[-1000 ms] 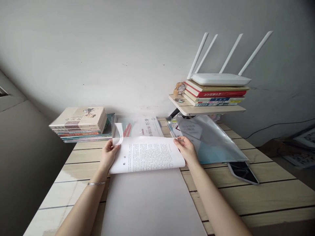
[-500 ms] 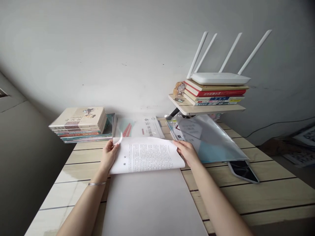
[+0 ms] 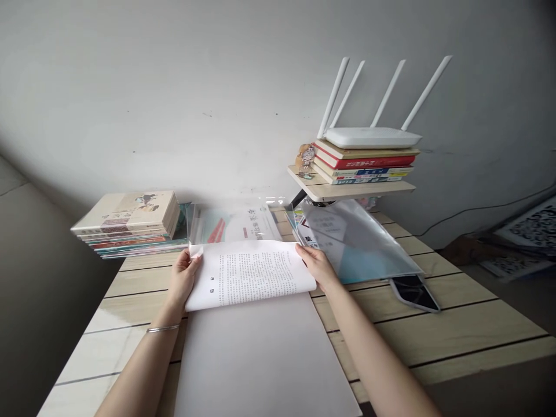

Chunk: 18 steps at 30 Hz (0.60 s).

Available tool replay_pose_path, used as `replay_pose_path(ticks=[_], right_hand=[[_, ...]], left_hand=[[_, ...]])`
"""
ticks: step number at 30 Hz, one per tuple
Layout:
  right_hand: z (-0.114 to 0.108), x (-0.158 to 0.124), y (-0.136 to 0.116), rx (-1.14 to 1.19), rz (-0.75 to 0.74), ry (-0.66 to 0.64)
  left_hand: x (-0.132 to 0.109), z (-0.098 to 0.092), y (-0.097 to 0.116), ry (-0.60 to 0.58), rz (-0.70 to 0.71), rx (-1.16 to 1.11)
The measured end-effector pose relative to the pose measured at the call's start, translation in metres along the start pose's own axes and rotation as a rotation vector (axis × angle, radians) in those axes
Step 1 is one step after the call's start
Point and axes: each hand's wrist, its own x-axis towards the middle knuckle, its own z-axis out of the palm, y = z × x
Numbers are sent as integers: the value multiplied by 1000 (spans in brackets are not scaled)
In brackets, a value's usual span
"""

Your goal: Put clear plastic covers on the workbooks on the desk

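Note:
A book lies before me with its printed page (image 3: 256, 275) lifted and curved, the lines of text turned sideways. Along its left edge, my left hand (image 3: 181, 277) pinches the page between thumb and fingers. My right hand (image 3: 319, 267) grips the upper right corner in the same way. A clear plastic sheet (image 3: 226, 223) stands up behind the page's upper edge; how it joins the book is hidden. Towards me stretches a plain pale sheet (image 3: 264, 359), flat on the table, partly covered by the raised page.
Left stands a stack of books (image 3: 130, 214). Behind the page lies another book (image 3: 252, 223). At right are books in a clear sleeve (image 3: 369, 249) and a phone (image 3: 414, 293). A small raised shelf (image 3: 360, 190) bears books and a white router (image 3: 369, 138).
My view has turned slightly right, so everything sits further left. The clear plastic shows more plainly above the page's top edge. Both hands keep their hold on the page.

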Motion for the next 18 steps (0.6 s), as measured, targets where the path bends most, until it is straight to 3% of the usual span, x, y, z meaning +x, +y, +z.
replay_pose_path(ticks=[5, 9, 14, 18], right_hand=[[1, 2, 2, 17, -3, 35], [3, 3, 2, 103, -45, -17], [-1, 4, 3, 10, -101, -35], [-5, 5, 3, -96, -237, -41]], left_hand=[[-2, 0, 1, 1, 10, 10], [-5, 3, 6, -5, -35, 4], [-5, 3, 7, -12, -41, 16], [-2, 0, 4, -3, -36, -3]])
